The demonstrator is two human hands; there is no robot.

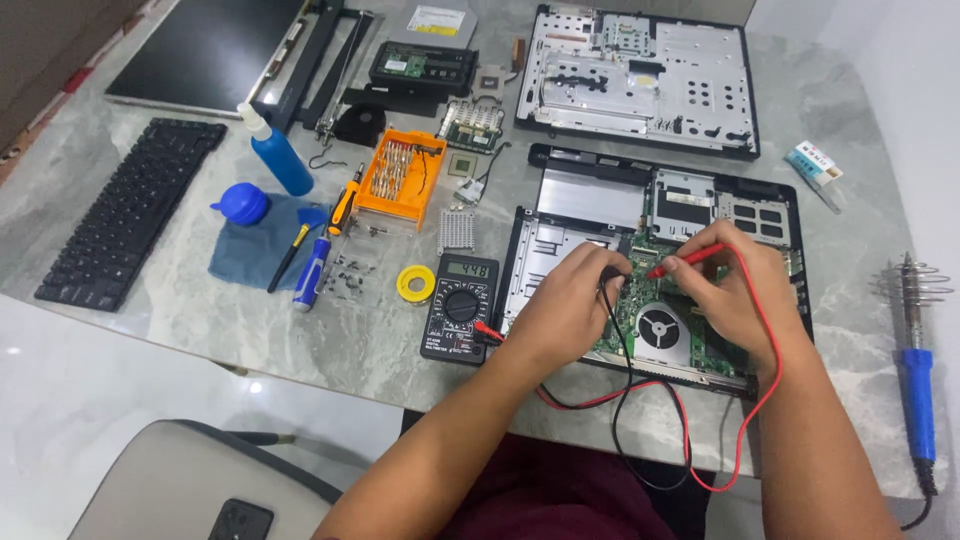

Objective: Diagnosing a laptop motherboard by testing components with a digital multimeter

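Now two hands work over one opened laptop base that lies at the right of the marble surface. Its green board is bare, with one round fan set in it. The left hand pinches a black probe in a tight grip, tip down on the board. The right hand pinches a red probe, its tip also on the board, just beside the black one. Two leads, one red and one black, loop off the near edge and run to one black multimeter, which lies just left of the base with its grey display lit.

Farther left lie two screwdrivers on one blue cloth, one blue bottle, one blue cap, one yellow tape roll and one orange bit case, open. One black keyboard lies at the far left, one screen panel beyond it. A second, silver shell lies behind the base. One flat drive at the top carries a white and yellow rectangular label. One small white and blue packet lies near the right edge, and one blue-handled soldering iron rests in a coil stand.
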